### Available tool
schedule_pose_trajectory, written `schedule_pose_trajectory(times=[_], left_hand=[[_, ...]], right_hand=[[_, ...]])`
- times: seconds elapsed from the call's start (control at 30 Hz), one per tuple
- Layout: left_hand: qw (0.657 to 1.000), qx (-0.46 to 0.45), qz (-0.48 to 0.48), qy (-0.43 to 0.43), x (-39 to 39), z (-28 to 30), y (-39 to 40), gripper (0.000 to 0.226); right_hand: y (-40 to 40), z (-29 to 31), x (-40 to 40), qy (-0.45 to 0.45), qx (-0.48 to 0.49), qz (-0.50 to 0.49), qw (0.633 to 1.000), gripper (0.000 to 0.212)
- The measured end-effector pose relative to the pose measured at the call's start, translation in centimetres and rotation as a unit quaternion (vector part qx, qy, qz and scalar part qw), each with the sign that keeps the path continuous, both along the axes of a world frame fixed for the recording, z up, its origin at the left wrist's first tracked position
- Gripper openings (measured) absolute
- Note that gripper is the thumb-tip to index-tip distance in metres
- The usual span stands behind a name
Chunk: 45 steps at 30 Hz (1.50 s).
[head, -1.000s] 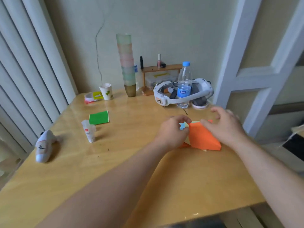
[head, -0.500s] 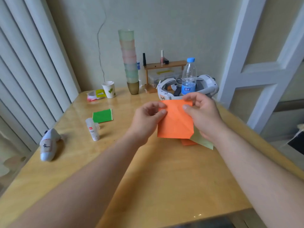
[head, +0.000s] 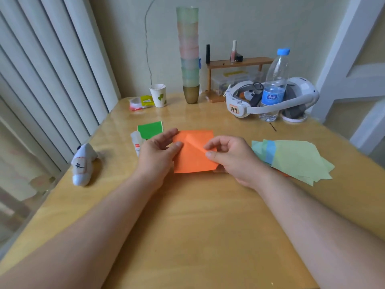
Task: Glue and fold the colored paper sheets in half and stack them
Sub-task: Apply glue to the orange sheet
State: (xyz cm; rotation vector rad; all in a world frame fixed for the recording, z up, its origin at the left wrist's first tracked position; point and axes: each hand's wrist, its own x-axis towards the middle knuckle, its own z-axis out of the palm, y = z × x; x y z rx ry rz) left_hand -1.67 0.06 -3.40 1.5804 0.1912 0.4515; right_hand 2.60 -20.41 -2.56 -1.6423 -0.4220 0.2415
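both hands hold a square orange paper sheet (head: 193, 153) over the middle of the glossy wooden table (head: 187, 226). the left hand (head: 159, 152) pinches the sheet's left edge, thumb on the near face and fingers behind it. the right hand (head: 233, 156) pinches its right edge between thumb and curled forefinger, and a crease runs slanting from the top middle toward that pinch. half a second ago the sheet was held higher and farther off, in front of the headset; now it sits lower and nearer, between the green sheet and the pile. a second ago it lay on the pile under both hands.

the loose pile of pale green and blue paper sheets (head: 295, 157) lies on the right of the table, just beside the right hand, now uncovered. a folded green paper sheet (head: 150, 129) lies to the far left of the orange one, with a small white glue stick (head: 136, 142) just beside it, partly hidden by the left hand.

along the far edge stand a tall stack of pastel plastic cups (head: 189, 57), a clear water bottle with a blue cap (head: 275, 84) and a white headset (head: 270, 101).
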Motion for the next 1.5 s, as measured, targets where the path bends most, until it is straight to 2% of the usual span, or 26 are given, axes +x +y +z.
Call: schedule_pose_trajectory(times=[0.17,0.33,0.57,0.73,0.83,0.93,1.03,1.1,1.17,1.27,1.37,1.5], left_hand=[[1.000,-0.010,0.002,-0.017,-0.1,-0.2,0.0,0.041],[1.000,-0.014,-0.012,-0.022,-0.5,-0.3,-0.3,0.041],[0.999,-0.037,-0.021,-0.010,-1.0,0.0,-0.1,0.040],[0.998,-0.045,-0.018,-0.026,-1.1,0.2,0.0,0.038],[0.999,-0.020,-0.002,-0.048,-1.1,0.3,-0.2,0.040],[0.998,-0.011,0.007,-0.063,-1.1,0.4,-0.5,0.041],[0.998,-0.018,0.008,-0.054,-1.1,0.4,-0.5,0.041],[0.999,-0.027,0.012,-0.043,-1.1,0.4,-0.4,0.041],[0.999,-0.031,0.012,-0.037,-1.2,0.4,-0.3,0.042],[0.998,-0.047,0.005,-0.028,-1.1,0.4,-0.3,0.042],[0.991,-0.133,-0.012,0.000,-1.0,0.6,-0.5,0.040],[0.958,-0.278,-0.049,0.055,-1.3,1.1,-0.5,0.034]], right_hand=[[-0.7,1.0,-0.8,0.058,0.038,0.021,0.997,0.032],[-1.9,1.2,-1.2,0.076,0.040,0.042,0.995,0.034],[-3.5,1.3,-1.0,0.118,0.077,0.176,0.974,0.038],[-3.4,1.6,-1.1,0.126,0.053,0.161,0.978,0.031],[-3.0,1.6,-1.4,0.151,0.079,0.152,0.974,0.020],[-2.6,1.3,-1.5,0.119,0.053,0.135,0.982,0.016],[-2.8,1.2,-1.5,0.025,-0.055,0.112,0.992,0.008],[-2.6,1.2,-1.7,-0.025,-0.109,0.096,0.989,0.017],[-2.5,1.3,-1.8,-0.030,-0.099,0.080,0.991,0.025],[-2.8,1.4,-1.7,-0.035,-0.067,0.079,0.994,0.016],[-3.2,1.5,-1.7,-0.057,-0.069,0.100,0.991,0.014],[-3.3,1.3,-1.7,-0.090,-0.126,0.097,0.983,0.019]])
